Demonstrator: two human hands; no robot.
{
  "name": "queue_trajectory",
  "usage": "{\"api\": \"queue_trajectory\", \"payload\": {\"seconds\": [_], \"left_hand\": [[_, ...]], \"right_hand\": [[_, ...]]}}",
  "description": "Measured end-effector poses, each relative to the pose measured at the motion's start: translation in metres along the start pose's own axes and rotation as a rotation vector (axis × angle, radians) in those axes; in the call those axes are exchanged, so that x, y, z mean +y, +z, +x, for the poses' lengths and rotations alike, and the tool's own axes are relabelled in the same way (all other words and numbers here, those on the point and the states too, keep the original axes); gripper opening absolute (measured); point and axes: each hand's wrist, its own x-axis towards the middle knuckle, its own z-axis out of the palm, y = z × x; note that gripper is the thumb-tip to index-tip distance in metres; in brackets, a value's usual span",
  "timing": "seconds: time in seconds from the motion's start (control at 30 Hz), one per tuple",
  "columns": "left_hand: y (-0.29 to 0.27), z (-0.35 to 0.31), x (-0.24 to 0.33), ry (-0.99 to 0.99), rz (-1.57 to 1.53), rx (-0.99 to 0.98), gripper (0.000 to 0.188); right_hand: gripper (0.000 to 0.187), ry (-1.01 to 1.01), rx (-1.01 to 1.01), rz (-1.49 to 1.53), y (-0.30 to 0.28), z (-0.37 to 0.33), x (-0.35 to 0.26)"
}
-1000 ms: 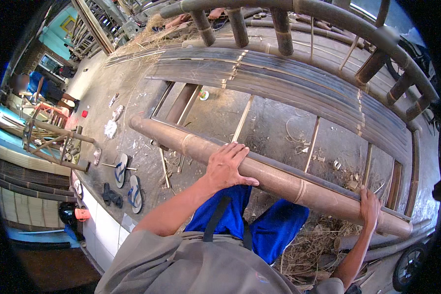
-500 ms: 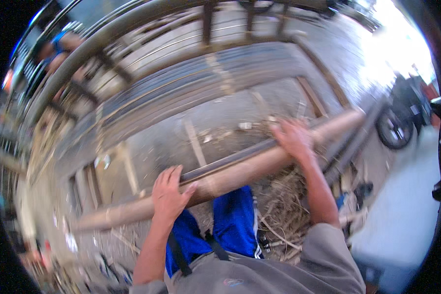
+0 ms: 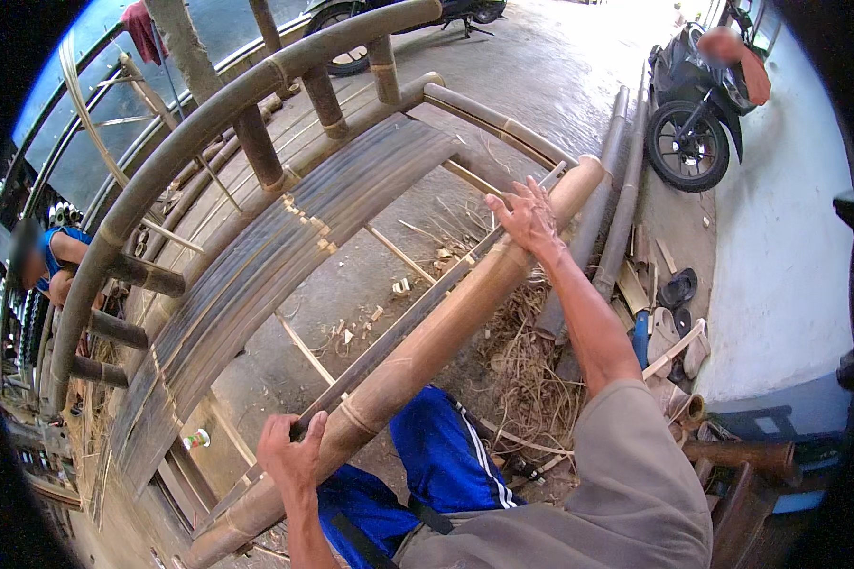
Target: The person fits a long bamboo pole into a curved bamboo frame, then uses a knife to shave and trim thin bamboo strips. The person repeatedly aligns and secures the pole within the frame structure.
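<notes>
A thick light-brown bamboo pole (image 3: 436, 337) crosses in front of me, forming the near rail of a bamboo bench frame. Along its far side lies a long dark bamboo strip (image 3: 396, 334). Toward the pole's near-left end, my left hand (image 3: 291, 455) curls its fingers and thumb round the strip. My right hand (image 3: 531, 226) rests near the far-right end, fingers stretched over the strip and pole. Beyond the gap, dark bamboo slats (image 3: 266, 247) lie side by side as the seat, crossed by pale lashing (image 3: 310, 224). Thin pale crosspieces (image 3: 304, 349) span the gap.
The curved bamboo backrest (image 3: 152, 104) rises at the far left, with a seated person (image 3: 59, 256) behind it. Shavings (image 3: 533, 379) lie right of my legs. Loose poles (image 3: 626, 209), sandals (image 3: 678, 287) and a motorcycle (image 3: 690, 142) line the right side, beside a white wall (image 3: 778, 284).
The view has turned, so the pole now slants more steeply. My left hand appears lower and its fingers are more curled. My right hand appears farther left and higher, still at the pole.
</notes>
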Motion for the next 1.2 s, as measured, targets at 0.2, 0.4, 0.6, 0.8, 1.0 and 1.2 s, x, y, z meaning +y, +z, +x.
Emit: {"api": "queue_trajectory", "payload": {"seconds": [0.2,0.4,0.6,0.8,1.0,1.2], "left_hand": [[-0.004,-0.007,0.0,0.01,-0.03,0.016,0.034],[-0.008,-0.01,0.003,0.045,-0.059,0.036,0.031],[-0.01,-0.015,0.005,0.0,-0.061,0.027,0.031],[0.022,-0.009,-0.01,-0.033,0.023,-0.148,0.039],[0.044,-0.001,-0.016,0.028,0.32,-0.53,0.091],[0.03,0.011,-0.01,-0.08,0.196,-0.72,0.122]], "right_hand": [[0.086,0.016,-0.034,-0.039,-0.003,-0.004,-0.001],[0.091,0.015,-0.103,-0.025,-0.01,-0.006,-0.002],[0.086,0.013,-0.081,-0.03,-0.006,-0.008,-0.001],[0.085,0.028,-0.08,-0.166,0.002,-0.006,-0.007],[0.084,0.024,-0.131,-0.209,0.006,-0.004,-0.01],[0.082,-0.053,-0.234,-0.189,-0.008,0.004,0.002]]}}
